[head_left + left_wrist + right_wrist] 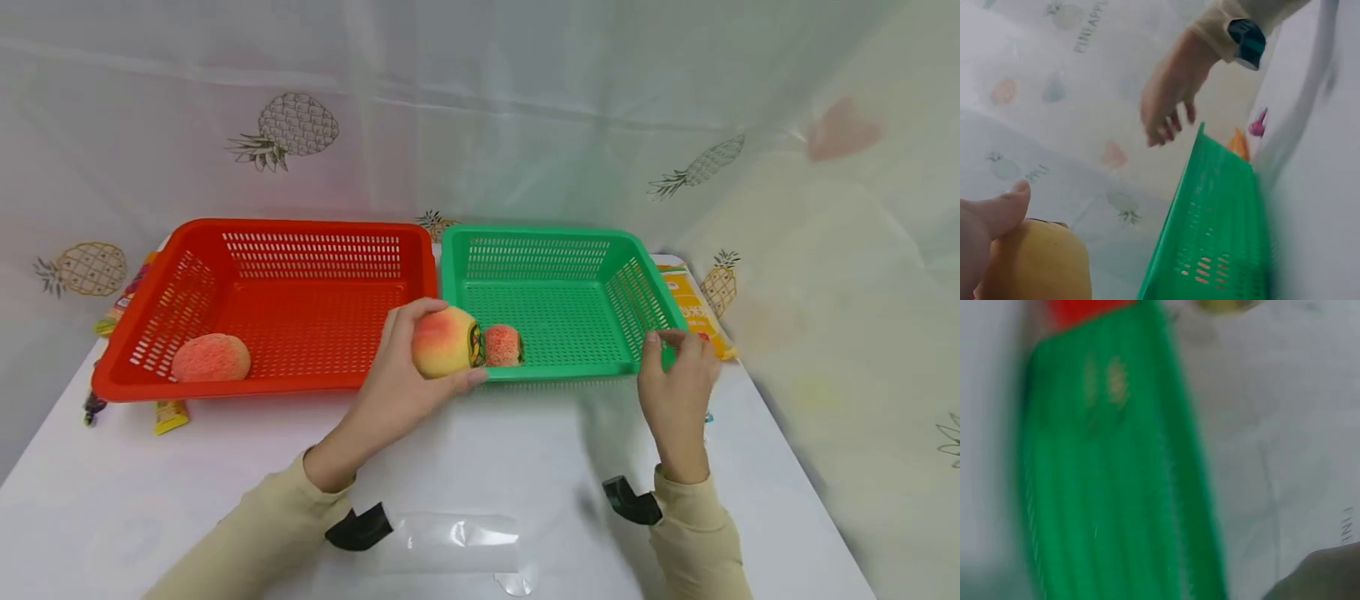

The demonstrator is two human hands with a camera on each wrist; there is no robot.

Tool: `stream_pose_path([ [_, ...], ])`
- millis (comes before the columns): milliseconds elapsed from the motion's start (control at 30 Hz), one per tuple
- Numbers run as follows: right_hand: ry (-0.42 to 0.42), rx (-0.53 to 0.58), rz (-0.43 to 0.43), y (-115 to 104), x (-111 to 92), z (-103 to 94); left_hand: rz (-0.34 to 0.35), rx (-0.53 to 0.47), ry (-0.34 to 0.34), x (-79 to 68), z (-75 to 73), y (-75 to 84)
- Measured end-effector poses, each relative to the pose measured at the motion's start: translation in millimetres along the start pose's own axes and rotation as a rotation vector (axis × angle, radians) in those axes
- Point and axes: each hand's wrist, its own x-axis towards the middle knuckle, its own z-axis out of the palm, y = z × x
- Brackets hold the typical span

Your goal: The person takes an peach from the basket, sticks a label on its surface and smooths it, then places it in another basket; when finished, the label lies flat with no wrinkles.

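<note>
My left hand (397, 379) grips a large yellow-and-red peach (442, 342) with a dark patterned patch on its right side. It holds the peach over the near edges where the two baskets meet. The left wrist view shows the thumb against the yellow peach (1044, 262). A smaller pink, rough-skinned fruit (501, 345) sits at the near left of the green basket (540, 232), partly hidden by the held peach. Beside that basket's near right corner is my right hand (678, 396), fingers loosely bent and holding nothing. A pinkish peach (212, 358) lies in the red basket (307, 227).
A yellow packet (693, 304) lies right of the green basket. Colourful wrappers lie left of the red basket, and a small yellow sachet (171, 416) pokes out in front of it. A clear plastic strip (453, 542) is on the white table (540, 450) near me.
</note>
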Motion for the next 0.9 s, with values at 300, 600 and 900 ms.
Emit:
stream_pose_path([
  [300, -0.24, -0.257, 0.118, 39.4, 26.4, 12.6, 0.109, 0.35, 0.109, 87.2, 37.0, 3.7],
  [600, -0.245, -0.233, 0.082, 41.2, 25.3, 16.3, -0.011, 0.492, -0.156, 140.1, 57.3, 6.7],
  [900, -0.219, -0.217, 0.07, 44.7, 24.1, 18.6, -0.083, 0.62, -0.302, 159.6, 68.5, -6.3],
])
